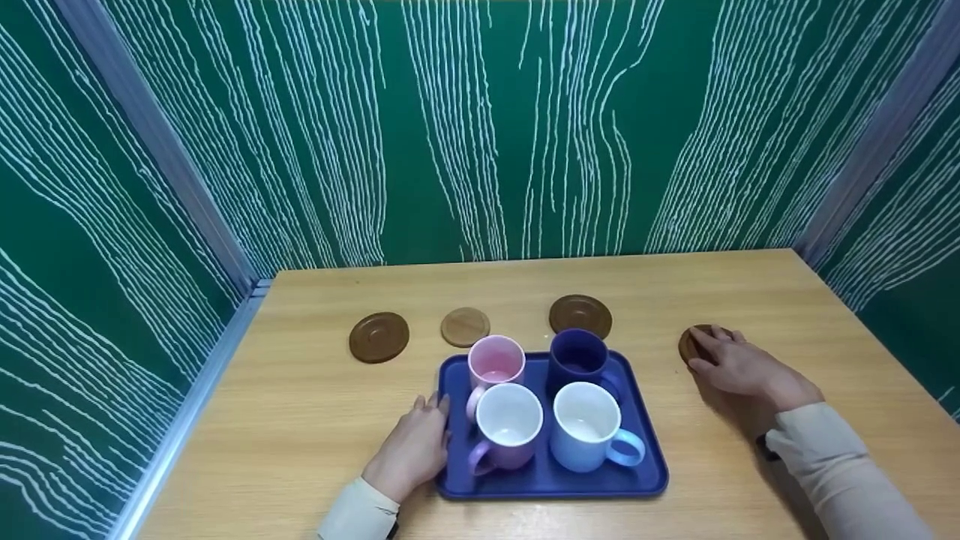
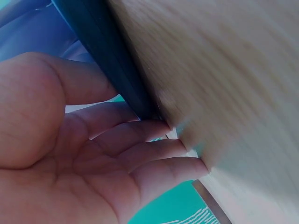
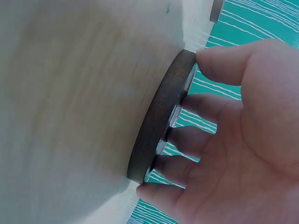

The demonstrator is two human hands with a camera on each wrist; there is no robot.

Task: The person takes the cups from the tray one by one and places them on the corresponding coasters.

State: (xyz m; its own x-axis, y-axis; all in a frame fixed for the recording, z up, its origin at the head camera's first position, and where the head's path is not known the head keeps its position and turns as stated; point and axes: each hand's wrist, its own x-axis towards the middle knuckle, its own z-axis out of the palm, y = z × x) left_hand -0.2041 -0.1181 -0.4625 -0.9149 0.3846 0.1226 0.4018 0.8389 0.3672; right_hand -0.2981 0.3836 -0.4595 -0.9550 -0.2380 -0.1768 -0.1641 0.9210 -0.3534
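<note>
Tray [image 1: 551, 486]: groups four mugs [image 1: 571, 442].
Left grip [image 1: 415, 448]: fingers extended against tray, probably steadying.
Right grip [image 1: 742, 367]: spread over coaster [image 1: 691, 346] right of tray, likely positioning.

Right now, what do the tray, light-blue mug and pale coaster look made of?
Tray: probably plastic, satin; uniform blue, rounded corners.
Light-blue mug: likely glazed ceramic, smooth; blue outside, white inside; plastic possible.
Pale coaster: apparently wood, matte; tan, faint grain.
</note>
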